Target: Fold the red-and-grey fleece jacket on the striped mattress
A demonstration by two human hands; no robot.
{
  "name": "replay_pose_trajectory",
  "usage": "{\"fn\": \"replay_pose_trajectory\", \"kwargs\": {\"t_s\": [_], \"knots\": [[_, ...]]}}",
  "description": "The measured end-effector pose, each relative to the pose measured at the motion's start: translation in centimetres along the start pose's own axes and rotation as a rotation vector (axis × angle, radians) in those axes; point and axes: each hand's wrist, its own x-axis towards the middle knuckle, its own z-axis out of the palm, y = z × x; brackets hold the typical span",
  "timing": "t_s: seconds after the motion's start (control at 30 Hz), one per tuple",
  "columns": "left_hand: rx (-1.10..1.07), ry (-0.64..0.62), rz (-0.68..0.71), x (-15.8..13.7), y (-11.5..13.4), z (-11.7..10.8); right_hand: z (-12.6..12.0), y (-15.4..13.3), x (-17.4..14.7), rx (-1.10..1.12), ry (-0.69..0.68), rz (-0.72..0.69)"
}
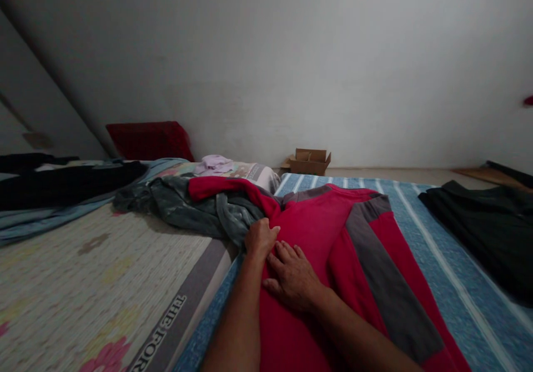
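Observation:
A red shirt with grey stripes (333,233) lies spread on a blue striped sheet (441,266). My left hand (260,239) pinches the shirt's fabric near its left shoulder, where one red sleeve runs off over a grey garment (195,208). My right hand (293,275) lies flat on the shirt's body just beside the left hand, fingers together and pointing left.
A mattress with a flower print (95,283) fills the left. Dark clothes (62,180) and a red pillow (150,139) lie at the far left, a black garment (487,222) at the right. A lilac cloth (216,164) and a cardboard box (310,161) sit by the wall.

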Motion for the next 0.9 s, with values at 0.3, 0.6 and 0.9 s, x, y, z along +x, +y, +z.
{"fn": "replay_pose_trajectory", "kwargs": {"t_s": [0.3,0.6,0.9], "knots": [[0.042,0.035,-0.031,-0.6,0.7,0.3,-0.4,-0.4,0.1,0.038,0.010,0.004],[0.079,-0.019,-0.036,-0.9,1.3,-0.4,-0.3,0.0,0.0,0.000,0.006,-0.031],[0.101,-0.016,-0.046,-0.8,1.6,-0.4,-0.4,0.1,-0.2,0.018,0.012,-0.084]]}}
